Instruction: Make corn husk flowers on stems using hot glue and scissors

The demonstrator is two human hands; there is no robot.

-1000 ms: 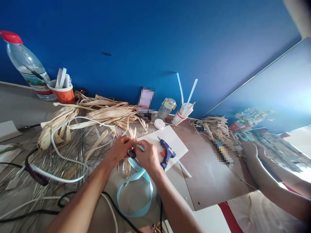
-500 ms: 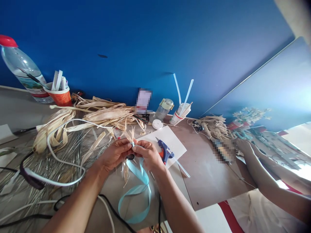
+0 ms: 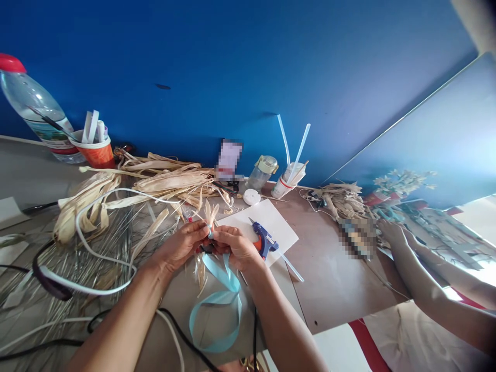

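Note:
Between my two hands stands a small dried-husk flower, its pale petals fanned upward. Its base is wrapped with light blue ribbon. My left hand pinches the wrapped base between thumb and fingertips. From the other side, my right hand pinches the ribbon close to that base. A long loop of the blue ribbon hangs below my fingers onto the tabletop. Just right of my right hand, a blue and orange glue gun with a clear glue stick lies on a white sheet of paper.
Dried corn husks and thin wires cover the left side. White and black cables cross there. At the back stand a bottle, an orange cup, a jar and a straw cup. Another person's arms reach in at right.
The husk flower has turned slightly between my fingers, so its petals show more spread. Both hands keep their pinch in nearly the same place, and the camera view has shifted a little.

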